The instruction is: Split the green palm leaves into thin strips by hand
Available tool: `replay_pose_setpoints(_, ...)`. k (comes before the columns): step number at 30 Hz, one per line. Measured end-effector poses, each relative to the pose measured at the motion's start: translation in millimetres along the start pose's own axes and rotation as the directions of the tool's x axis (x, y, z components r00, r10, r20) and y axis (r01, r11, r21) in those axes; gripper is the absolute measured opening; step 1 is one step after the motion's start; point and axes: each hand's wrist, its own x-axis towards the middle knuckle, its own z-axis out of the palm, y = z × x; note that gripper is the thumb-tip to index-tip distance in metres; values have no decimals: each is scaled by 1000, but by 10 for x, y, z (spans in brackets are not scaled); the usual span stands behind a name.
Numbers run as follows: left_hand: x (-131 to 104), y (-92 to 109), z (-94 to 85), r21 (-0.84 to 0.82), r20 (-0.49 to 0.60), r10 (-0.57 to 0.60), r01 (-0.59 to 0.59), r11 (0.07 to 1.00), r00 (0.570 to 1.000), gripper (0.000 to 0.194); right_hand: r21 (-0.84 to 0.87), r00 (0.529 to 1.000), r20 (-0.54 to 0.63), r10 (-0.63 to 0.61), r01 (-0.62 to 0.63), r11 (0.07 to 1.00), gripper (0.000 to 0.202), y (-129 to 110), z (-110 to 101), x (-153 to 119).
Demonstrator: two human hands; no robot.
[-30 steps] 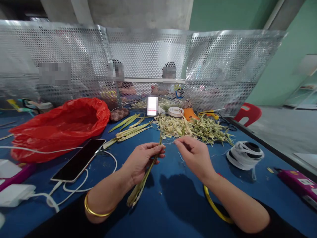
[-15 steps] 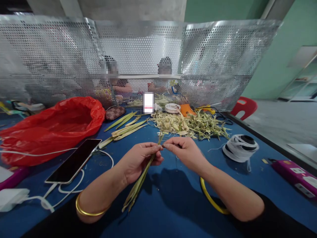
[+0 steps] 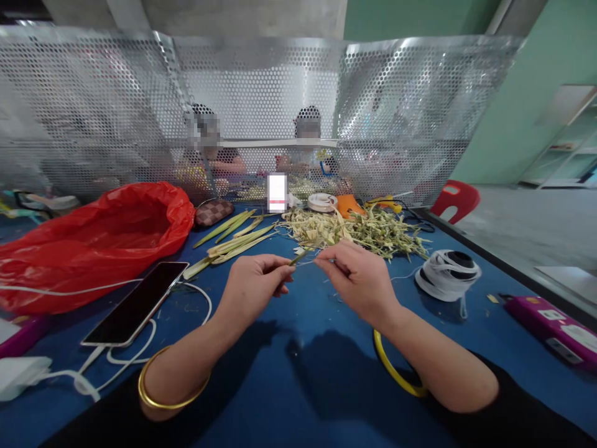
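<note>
The left hand [image 3: 258, 281] pinches a green stalk [image 3: 300, 256] and the right hand [image 3: 360, 274], at right, apparently a thin thread [image 3: 306, 262], which might snap if pulled too hard.

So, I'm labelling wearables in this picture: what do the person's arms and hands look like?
Black sleeves end near the elbows. A plain gold bangle circles the left forearm; none shows on the right. The left hand and right hand are both ungloved.
</note>
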Motion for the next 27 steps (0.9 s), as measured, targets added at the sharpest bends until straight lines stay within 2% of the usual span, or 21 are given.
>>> replay_pose_setpoints(2, -12, -34, -6, 232, 39, 141, -146, 962, 989, 11, -90, 992, 34, -122, 124, 988, 20, -39, -15, -31)
replay_pose_setpoints(5, -29, -89, -2, 484, 223, 319, -388, 784, 921, 14, -131, 977, 116, -176, 191, 973, 22, -68, -37, -38)
replay_pose_setpoints(7, -37, -96, -1, 503, 394, 353, -520, 690, 849, 17, -71, 979, 166, -118, 131, 989, 18, -37, -51, -1)
replay_pose_setpoints(8, -41, -87, -3, 469, 473, 356, -573, 673, 806, 18, -15, 977, 203, -58, 62, 998, 16, 1, -56, 27)
replay_pose_setpoints(10, -45, -52, -15, 365, 557, 368, -617, 697, 745, 19, 114, 951, 294, 102, -140, 983, 18, 121, -51, 91)
replay_pose_setpoints(11, -46, -31, -24, 319, 549, 378, -606, 729, 745, 18, 170, 913, 364, 186, -262, 950, 21, 194, -40, 118)
replay_pose_setpoints(12, -46, -11, -36, 282, 512, 390, -578, 765, 766, 18, 213, 883, 395, 255, -358, 909, 22, 266, -22, 139)
replay_pose_setpoints(14, -43, 20, -63, 242, 367, 404, -506, 828, 838, 15, 252, 853, 416, 314, -440, 862, 25, 374, 29, 152)
replay_pose_setpoints(15, -39, 27, -80, 242, 277, 407, -473, 847, 870, 14, 238, 846, 433, 311, -440, 866, 26, 393, 59, 142)
replay_pose_setpoints(17, -22, 26, -115, 282, 104, 422, -434, 856, 901, 13, 138, 865, 434, 251, -339, 931, 26, 346, 112, 93)
replay_pose_setpoints(20, 21, -14, -160, 375, -71, 473, -416, 829, 878, 14, 24, 884, 467, 14, -29, 999, 20, 108, 147, -27)
replay_pose_setpoints(21, 37, -34, -169, 402, -82, 489, -420, 814, 868, 15, 28, 875, 480, -67, 61, 998, 17, 15, 145, -67)
replay_pose_setpoints(23, 60, -77, -168, 470, -39, 508, -433, 769, 860, 16, 69, 891, 423, -167, 152, 986, 18, -138, 131, -128)
replay_pose_setpoints(27, 61, -142, -118, 633, 177, 493, -483, 606, 852, 22, 389, 925, 276, -260, 140, 911, 16, -240, 130, -170)
